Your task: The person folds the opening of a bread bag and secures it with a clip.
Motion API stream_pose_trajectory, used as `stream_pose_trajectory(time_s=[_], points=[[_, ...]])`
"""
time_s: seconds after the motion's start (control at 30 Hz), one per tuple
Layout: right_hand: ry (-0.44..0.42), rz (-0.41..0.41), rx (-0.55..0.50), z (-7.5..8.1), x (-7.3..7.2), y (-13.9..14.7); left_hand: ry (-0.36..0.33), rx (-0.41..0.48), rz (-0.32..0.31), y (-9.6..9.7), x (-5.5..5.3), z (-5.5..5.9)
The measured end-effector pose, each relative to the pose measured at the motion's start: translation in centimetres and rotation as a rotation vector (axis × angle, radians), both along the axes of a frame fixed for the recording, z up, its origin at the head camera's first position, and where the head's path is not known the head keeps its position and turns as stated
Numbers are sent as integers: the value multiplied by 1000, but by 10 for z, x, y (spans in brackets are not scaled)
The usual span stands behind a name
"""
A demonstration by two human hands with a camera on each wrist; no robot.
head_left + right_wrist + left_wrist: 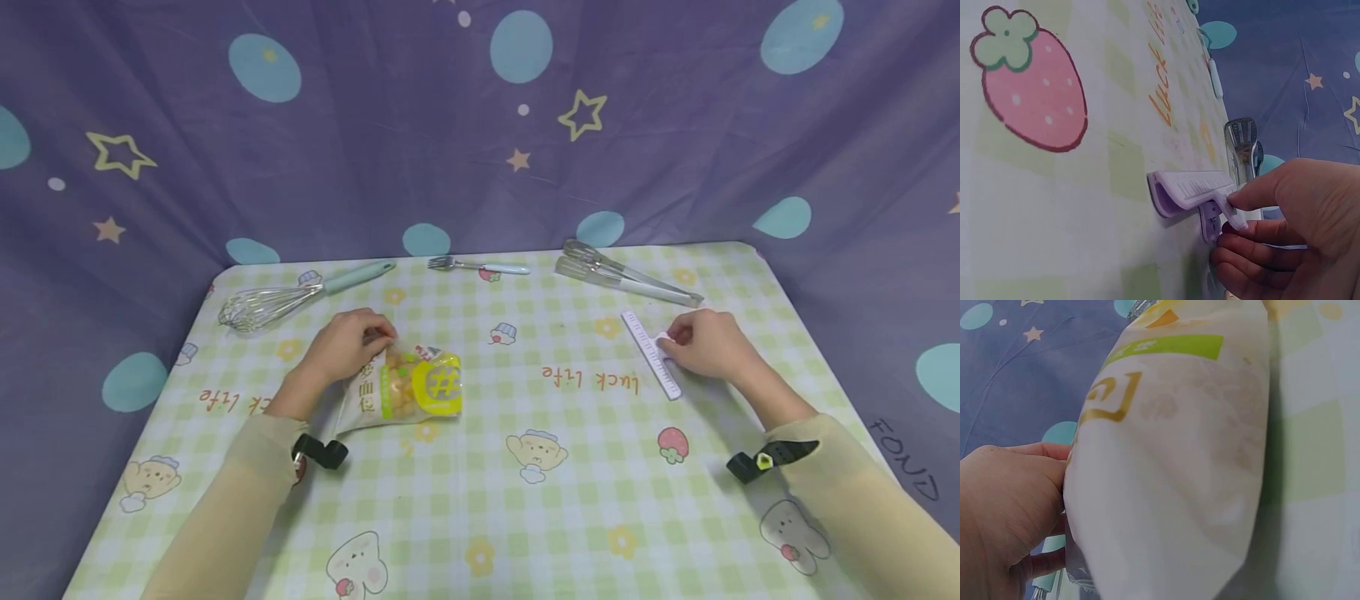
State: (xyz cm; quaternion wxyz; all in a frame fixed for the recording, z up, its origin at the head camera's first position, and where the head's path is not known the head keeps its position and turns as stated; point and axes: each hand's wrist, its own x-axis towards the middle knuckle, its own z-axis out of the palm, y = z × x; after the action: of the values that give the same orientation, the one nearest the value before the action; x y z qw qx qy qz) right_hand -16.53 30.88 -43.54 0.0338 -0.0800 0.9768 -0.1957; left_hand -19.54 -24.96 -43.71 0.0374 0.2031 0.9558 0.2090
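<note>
A snack bag [405,387] with a clear window showing pale yellow pieces lies left of centre on the table. My left hand [348,342] pinches its far edge. Up close in the left wrist view, the white side of the bag [1172,469] hides some of the fingertips of my left hand [1010,506]. Over on the right, my right hand [708,342] holds a long bag clip [651,357] with ruler-like marks by its handle. The right wrist view shows the clip [1191,187] as pale purple, with the thumb and index finger of my right hand [1291,231] on its handle.
Along the back of the table lie a whisk [300,296] with a mint handle, a fork [480,266], and metal tongs [630,279]. A checked cloth [480,492] covers the table. Behind it hangs a purple patterned curtain [420,125].
</note>
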Motion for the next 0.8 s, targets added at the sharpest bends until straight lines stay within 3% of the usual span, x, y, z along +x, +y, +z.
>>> stream_pose_trajectory(time_s=[0.6, 0.8], points=[[4, -15, -101, 21, -2, -19, -7, 1, 7, 0, 0, 0], [40, 37, -117, 29, -9, -31, -8, -2, 8, 0, -1, 0]])
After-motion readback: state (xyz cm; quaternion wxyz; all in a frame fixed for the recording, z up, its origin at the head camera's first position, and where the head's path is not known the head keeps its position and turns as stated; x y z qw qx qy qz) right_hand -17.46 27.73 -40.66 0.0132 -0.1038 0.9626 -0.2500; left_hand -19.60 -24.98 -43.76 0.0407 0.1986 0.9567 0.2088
